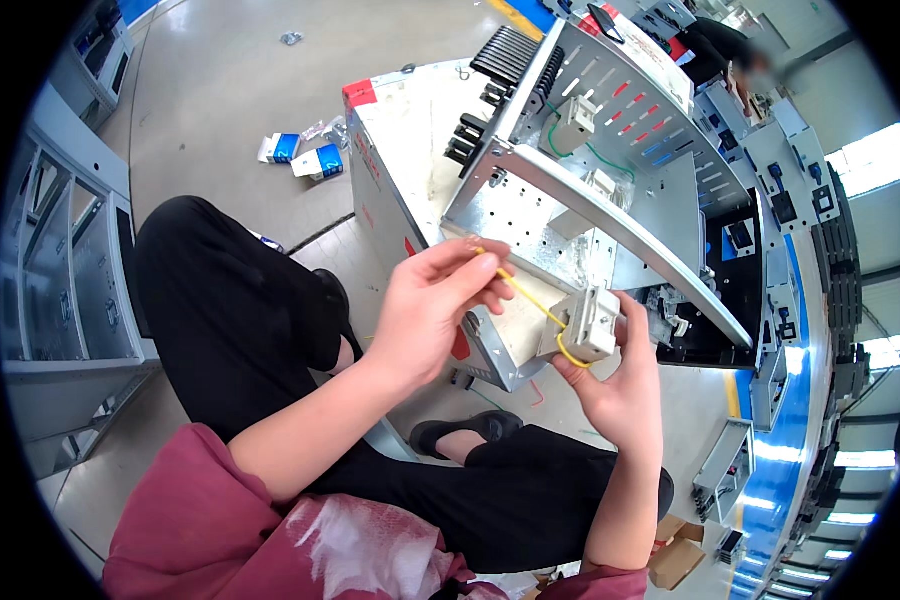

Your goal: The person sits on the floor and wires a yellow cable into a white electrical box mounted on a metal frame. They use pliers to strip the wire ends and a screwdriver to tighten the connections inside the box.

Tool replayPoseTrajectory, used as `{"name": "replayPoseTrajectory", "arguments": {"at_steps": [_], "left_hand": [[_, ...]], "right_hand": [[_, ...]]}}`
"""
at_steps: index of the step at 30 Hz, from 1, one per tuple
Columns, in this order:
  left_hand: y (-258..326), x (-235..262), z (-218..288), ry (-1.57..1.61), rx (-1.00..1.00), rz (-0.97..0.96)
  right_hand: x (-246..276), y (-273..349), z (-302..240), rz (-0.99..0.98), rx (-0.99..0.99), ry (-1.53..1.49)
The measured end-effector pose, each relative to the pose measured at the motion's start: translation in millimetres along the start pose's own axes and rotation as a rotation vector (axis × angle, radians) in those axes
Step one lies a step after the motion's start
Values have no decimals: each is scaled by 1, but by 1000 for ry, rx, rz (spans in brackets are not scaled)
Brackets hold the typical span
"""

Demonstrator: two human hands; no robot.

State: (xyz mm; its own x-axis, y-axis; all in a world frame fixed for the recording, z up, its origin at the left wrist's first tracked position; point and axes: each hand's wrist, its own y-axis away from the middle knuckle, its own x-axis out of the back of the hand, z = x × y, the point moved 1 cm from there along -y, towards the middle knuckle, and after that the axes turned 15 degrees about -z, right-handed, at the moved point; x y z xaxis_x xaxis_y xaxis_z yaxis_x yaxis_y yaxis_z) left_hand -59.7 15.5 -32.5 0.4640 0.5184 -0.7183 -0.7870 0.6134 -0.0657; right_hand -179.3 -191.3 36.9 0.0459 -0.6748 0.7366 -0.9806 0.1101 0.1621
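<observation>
My left hand [432, 305] pinches one end of a thin yellow wire [532, 299] between thumb and fingertips. The wire runs to the right and curves around the near side of a light-grey, boxy electrical module [592, 325]. My right hand [625, 378] is closed around that module, thumb below it and fingers behind it. Both hands are in front of an open sheet-metal enclosure [610, 195]. Inside the enclosure sit a similar grey module [574, 124] and a green wire [610, 162]. Where the yellow wire meets the module is too small to make out.
A white box-like stand [395, 165] with red corners carries the enclosure. Black finned parts [513, 58] lie at its far left. Small blue-and-white cartons [317, 162] lie on the floor. Grey cabinets [80, 240] stand at left. Another person [720, 50] bends over at the far right.
</observation>
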Motion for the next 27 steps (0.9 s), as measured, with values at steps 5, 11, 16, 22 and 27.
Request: {"name": "replayPoseTrajectory", "arguments": {"at_steps": [5,11,16,22,27], "left_hand": [[33,35,5,-293,59,79],[52,59,6,-479,111,93],[57,65,4,-648,35,64],[54,61,1,-673,40,40],[55,64,-7,-468,89,51]], "right_hand": [[-14,3,-5,4,105,241],[-26,-6,9,72,223,345],[1,41,1,-94,96,149],[-90,41,129,-899,-605,-34],[-260,-4,288,-644,-711,162]]}}
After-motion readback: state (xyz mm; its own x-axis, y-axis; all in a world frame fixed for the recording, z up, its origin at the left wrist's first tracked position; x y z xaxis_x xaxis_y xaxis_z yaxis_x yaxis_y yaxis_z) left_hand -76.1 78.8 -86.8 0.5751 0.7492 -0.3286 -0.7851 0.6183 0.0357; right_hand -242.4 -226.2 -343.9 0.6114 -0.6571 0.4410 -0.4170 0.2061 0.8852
